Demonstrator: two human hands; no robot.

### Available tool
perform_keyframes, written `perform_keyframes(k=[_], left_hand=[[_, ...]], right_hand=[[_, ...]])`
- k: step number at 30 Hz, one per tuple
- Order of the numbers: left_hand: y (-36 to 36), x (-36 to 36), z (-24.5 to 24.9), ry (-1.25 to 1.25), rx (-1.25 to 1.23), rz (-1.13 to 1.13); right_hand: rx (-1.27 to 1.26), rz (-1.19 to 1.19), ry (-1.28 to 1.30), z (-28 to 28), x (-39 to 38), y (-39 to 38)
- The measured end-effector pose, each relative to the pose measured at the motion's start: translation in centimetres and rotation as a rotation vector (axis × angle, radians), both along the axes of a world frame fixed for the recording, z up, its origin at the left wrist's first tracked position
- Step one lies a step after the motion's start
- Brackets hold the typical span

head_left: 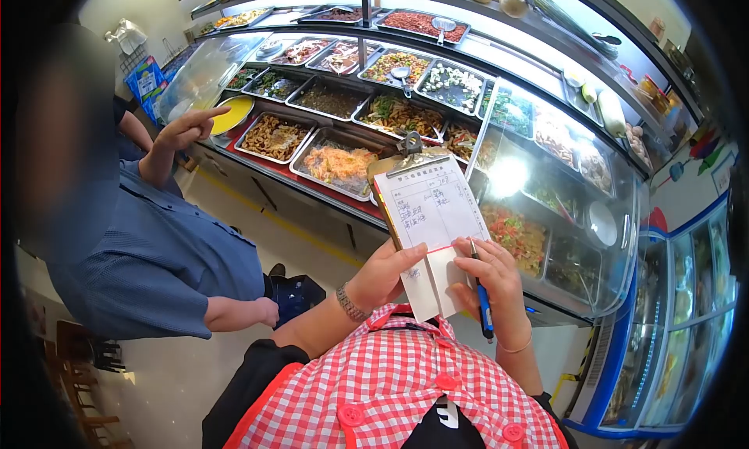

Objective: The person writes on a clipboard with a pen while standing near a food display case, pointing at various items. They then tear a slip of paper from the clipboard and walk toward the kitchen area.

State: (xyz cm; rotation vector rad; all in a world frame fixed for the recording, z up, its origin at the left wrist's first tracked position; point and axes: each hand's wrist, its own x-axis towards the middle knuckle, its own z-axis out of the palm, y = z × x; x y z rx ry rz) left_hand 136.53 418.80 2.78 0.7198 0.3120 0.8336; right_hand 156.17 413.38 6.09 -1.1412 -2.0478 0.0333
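A clipboard [384, 202] with a metal clip carries a printed order sheet [427, 207] with handwriting on it. My left hand [384, 273], a watch on its wrist, is closed on the clipboard's lower left side, thumb on top of the paper. Below the sheet hang folded white slips [422, 291]. In my right hand [501, 281] is a blue pen [484, 308], its lower end pointing down towards me. The fingers of that hand also touch the lower right of the paper.
A food counter with several metal trays [273, 136] stands ahead, partly behind curved glass [538, 207]. At left, a person in a blue shirt [168, 254] points a hand [184, 133] over a yellow plate [232, 116]. A blue-framed glass fridge [671, 324] stands at right.
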Motion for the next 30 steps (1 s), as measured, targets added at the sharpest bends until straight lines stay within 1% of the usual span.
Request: perform_keyframes(k=[2, 6, 9, 12, 13, 14, 16, 20, 22, 24, 27, 30], left_hand=[[0.2, -0.2, -0.1, -0.044, -0.003, -0.038], [0.1, -0.8, 0.6, 0.002, 0.024, -0.005], [0.3, -1.3, 0.6, 0.002, 0.033, -0.009], [0.6, -1.5, -0.1, -0.026, 0.026, -0.016], [0.6, -1.6, -0.2, -0.046, 0.025, -0.026], [0.7, -1.7, -0.3, -0.066, 0.024, -0.036], [0.4, -1.8, 0.0, -0.019, 0.028, -0.009], [0.1, -2.1, -0.4, 0.142, 0.029, 0.039], [0.2, -2.0, -0.2, 0.115, 0.050, 0.059], [0.4, -2.3, -0.7, 0.062, -0.021, 0.004], [0.1, -1.7, -0.8, 0.019, 0.030, 0.032], [0.1, -1.5, -1.1, -0.076, -0.050, 0.000]], right_hand=[[-0.021, 0.037, -0.004, 0.4, 0.2, 0.0], [-0.044, 0.117, -0.007, 1.9, -0.3, -0.1], [0.017, 0.141, -0.169, 1.6, 0.2, -0.1], [0.122, 0.175, -0.145, -0.2, 1.6, 0.5], [0.076, 0.193, -0.005, 0.0, 1.4, 0.5], [0.066, 0.184, 0.045, 0.2, 1.3, 0.5], [0.044, 0.165, 0.144, 0.5, 1.1, 0.4], [0.041, 0.200, -0.015, 0.5, 0.9, 0.5], [0.004, 0.214, -0.021, 1.3, 0.4, 0.4], [-0.011, 0.204, -0.065, 1.5, 0.8, 0.2], [-0.010, 0.237, -0.022, 1.1, 1.2, -0.3], [0.002, 0.244, -0.015, 1.0, 1.0, -0.5]])
